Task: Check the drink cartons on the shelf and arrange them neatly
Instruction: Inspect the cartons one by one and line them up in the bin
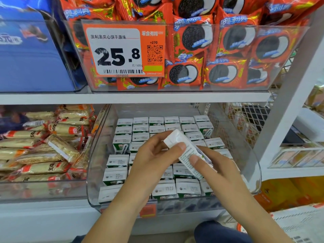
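A small white rectangular drink carton with fine grey print [185, 151] is lifted clear of the rest and tilted, its top end up and to the left, above the middle of a clear curved plastic bin [252, 165] on the lower white shelf [133, 98]. Both hands hold it: the left hand [154, 158] curls around the upper end with the thumb pressed on the printed face, and the right hand [215, 165] grips the lower end, thumb also on the face.

Beneath it, rows of matching white-and-green cartons [156, 126] stand upright in the bin; the back rows look even, while a few near the right side sit slightly askew.

This appears to be the checking step, the print turned toward the viewer. The next move would likely call for lowering the carton upright into a gap in the rows, but the hands cover the middle of the bin, so no gap can be seen. The carton's print is too small to read, and the bin's front label is blurred.
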{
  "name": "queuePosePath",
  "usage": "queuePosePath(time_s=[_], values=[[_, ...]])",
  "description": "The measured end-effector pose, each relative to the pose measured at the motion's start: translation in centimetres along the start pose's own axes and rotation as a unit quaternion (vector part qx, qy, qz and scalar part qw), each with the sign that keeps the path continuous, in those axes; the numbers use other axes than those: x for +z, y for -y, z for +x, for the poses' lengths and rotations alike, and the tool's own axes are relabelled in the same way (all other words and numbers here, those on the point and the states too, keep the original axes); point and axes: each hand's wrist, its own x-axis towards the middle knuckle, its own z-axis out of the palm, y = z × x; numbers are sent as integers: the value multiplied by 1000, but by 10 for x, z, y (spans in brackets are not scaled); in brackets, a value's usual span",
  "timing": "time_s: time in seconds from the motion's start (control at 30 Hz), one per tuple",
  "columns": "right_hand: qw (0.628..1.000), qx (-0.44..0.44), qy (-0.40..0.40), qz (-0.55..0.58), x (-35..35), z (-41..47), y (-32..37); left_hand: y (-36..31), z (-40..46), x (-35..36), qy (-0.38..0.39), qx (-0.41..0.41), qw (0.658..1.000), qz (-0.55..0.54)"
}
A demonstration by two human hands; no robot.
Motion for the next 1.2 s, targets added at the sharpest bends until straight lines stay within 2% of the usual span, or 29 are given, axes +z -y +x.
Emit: queuePosePath(time_s=[0.3, 0.43, 0.57, 0.73, 0.87, 1.07, 1.2], values=[[986, 82, -7, 145, -8, 8, 0, 0, 4, -5, 3, -18, 992, -125], [973, 89, -36, 210, -11, 5, 3, -1, 5, -9, 40, -26, 995, -91], [976, 57, -111, 179, -16, 4, 7, 1, 4, -9, 63, -44, 995, 60], [983, -21, -161, 86, -13, -1, 9, 11, 4, -3, 127, -72, 981, 130], [987, -99, -125, 5, -9, -6, 12, 16, 4, 2, 168, -60, 971, 157], [987, -141, -64, -30, -9, -8, 7, 25, 9, 4, 123, 0, 969, 214], [986, -153, -50, -41, -7, -8, 2, 28, 9, 7, 92, 31, 966, 239]])
